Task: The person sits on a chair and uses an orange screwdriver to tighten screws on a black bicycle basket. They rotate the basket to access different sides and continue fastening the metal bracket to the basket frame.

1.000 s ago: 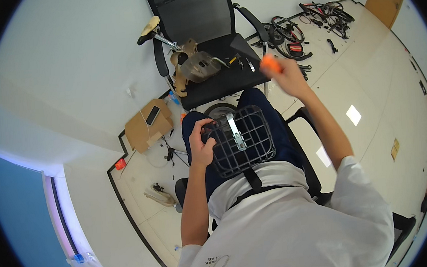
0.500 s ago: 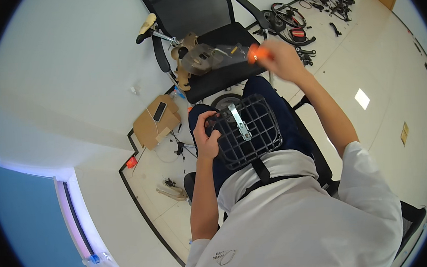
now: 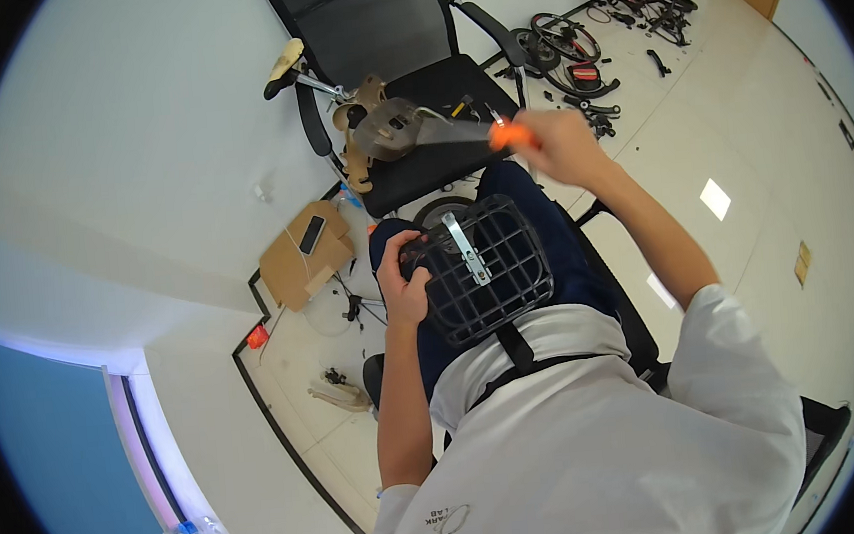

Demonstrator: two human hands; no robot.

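A black wire bicycle basket (image 3: 520, 278) lies across my lap, with a silver metal bracket (image 3: 467, 249) fixed to the side facing up. Fingers of my left hand (image 3: 403, 284) curl round the basket's left edge. Raised beyond it at the right, my right hand (image 3: 566, 146) grips an orange-handled tool (image 3: 512, 136). Its shaft and wider far end point left over the chair seat and are smeared by motion, so its exact kind cannot be told.
A black mesh office chair (image 3: 353, 32) stands ahead, with tools on its seat and a bicycle saddle (image 3: 284, 63) at its left armrest. Cardboard (image 3: 286, 263) bearing a phone (image 3: 312, 234) lies left. Bicycle wheels (image 3: 567, 38) and parts lie at the far right.
My right hand and the orange-handled tool have dipped slightly lower. My left hand still grips the basket. The whole view has shifted a little.
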